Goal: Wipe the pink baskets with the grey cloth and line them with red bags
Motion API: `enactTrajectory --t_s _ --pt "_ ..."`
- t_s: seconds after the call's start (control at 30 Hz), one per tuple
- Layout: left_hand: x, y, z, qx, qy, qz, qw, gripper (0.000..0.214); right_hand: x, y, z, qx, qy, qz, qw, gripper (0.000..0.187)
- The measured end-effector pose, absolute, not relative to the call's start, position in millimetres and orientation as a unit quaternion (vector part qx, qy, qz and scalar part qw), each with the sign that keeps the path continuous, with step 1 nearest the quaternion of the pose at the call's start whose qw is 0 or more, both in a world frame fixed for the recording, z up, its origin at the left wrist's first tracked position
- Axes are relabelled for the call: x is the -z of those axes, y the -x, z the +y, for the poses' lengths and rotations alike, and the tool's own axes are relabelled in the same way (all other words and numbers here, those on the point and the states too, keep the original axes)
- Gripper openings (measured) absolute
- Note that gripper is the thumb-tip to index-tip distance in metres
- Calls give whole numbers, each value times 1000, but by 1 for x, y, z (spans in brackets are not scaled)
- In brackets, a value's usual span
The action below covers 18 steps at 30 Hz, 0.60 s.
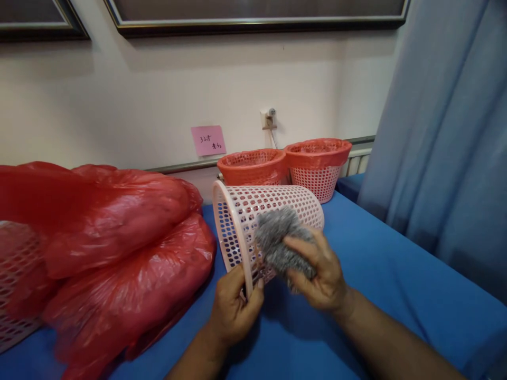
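A pale pink perforated plastic wastebasket [273, 200] lies tipped on its side, its open mouth facing left. My left hand [235, 309] grips the lower rim, with the thumb on the outside. In my right hand [319, 269] is a bunched grey fuzzy cloth [279, 237], pressed against the basket's side near the rim. The fingers are wrapped around the cloth, and part of the basket wall is hidden behind it.
Two wastebaskets lined with red bags [253, 161] [317, 148] stand behind. Red plastic bags [142, 248] heap at left over another basket [16, 279]. All rest on a blue surface [380, 274]. A blue curtain [443, 116] hangs at right; a pink note [208, 140] is on the wall.
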<state>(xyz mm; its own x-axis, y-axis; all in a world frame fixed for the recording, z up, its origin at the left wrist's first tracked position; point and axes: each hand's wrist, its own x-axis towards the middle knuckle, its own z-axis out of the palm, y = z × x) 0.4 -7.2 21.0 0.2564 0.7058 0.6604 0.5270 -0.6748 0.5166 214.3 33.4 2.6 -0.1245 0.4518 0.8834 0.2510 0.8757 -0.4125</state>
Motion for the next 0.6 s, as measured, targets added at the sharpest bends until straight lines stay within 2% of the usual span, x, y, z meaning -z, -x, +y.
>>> enactTrajectory --t_s 0.1,0.17,0.23,0.4,0.5,0.6 --pt "-19 -3 -9 -460 -785 408 81 13 -1 -221 49 -10 386 -602 699 78" --pt "-18 -5 -9 -464 -783 407 72 13 -2 -224 57 2 428 -565 706 80" --pt "-16 -7 -9 -464 -787 401 72 14 -3 -223 57 6 416 -612 673 75" --pt "-12 -8 -8 -449 -808 376 70 12 4 -204 28 55 279 -778 560 59" --pt "-11 -6 -7 -427 -823 368 74 13 7 -204 29 53 277 -772 570 50" --pt "-10 -5 -5 -414 -829 368 76 12 9 -223 62 -2 420 -666 616 40"
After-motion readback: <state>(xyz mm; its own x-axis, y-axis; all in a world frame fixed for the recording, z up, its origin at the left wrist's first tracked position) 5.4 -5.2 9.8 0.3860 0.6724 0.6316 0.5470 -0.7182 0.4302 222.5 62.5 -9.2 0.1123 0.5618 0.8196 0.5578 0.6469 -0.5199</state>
